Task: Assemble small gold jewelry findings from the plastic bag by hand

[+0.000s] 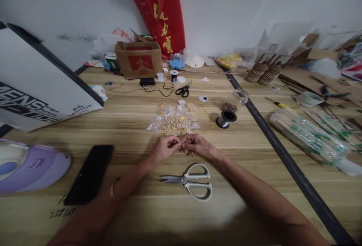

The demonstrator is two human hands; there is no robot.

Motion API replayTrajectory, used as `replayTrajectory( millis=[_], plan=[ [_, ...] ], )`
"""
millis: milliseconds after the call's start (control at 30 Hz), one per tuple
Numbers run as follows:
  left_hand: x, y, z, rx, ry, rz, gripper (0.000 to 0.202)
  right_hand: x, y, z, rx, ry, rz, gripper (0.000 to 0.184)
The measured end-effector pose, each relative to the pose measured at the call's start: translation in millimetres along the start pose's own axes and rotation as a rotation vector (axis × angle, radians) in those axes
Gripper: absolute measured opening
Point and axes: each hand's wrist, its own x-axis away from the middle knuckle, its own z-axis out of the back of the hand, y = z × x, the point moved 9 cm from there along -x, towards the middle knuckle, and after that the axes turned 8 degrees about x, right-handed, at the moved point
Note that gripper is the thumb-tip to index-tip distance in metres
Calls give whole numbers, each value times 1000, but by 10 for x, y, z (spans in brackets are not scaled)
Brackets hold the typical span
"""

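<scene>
My left hand (166, 148) and my right hand (197, 145) meet fingertip to fingertip over the wooden table (135, 216). Both are closed in a pinch, and whatever lies between the fingers is too small to make out. Just beyond them spreads a pile of gold and silver beads and findings (178, 121), partly in clear plastic bags. A gold chain (208, 116) lies to the right of the pile, beside a spool of thin wire (226, 118). Closer to me, below my hands, rest white-handled scissors (188, 181), blades pointing left.
At left are a black phone (89, 174), a purple device (36, 167) and a large white box (48, 84). Black scissors (183, 89) and a jar of beads (231, 104) lie farther back. Bagged sticks (308, 136) occupy the right; a red bag (162, 16) leans against the wall.
</scene>
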Motion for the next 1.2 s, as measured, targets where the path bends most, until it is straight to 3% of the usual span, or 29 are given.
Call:
replayTrajectory(
  millis=[633, 1200],
  plan=[
    [24, 93, -16, -44, 7, -126, 11, 1, 4, 0, -39, -8, 26, 32],
    [38, 132, -8, -45, 30, -134, 10, -14, 29, -32, -166, -51, 15, 28]
  ],
)
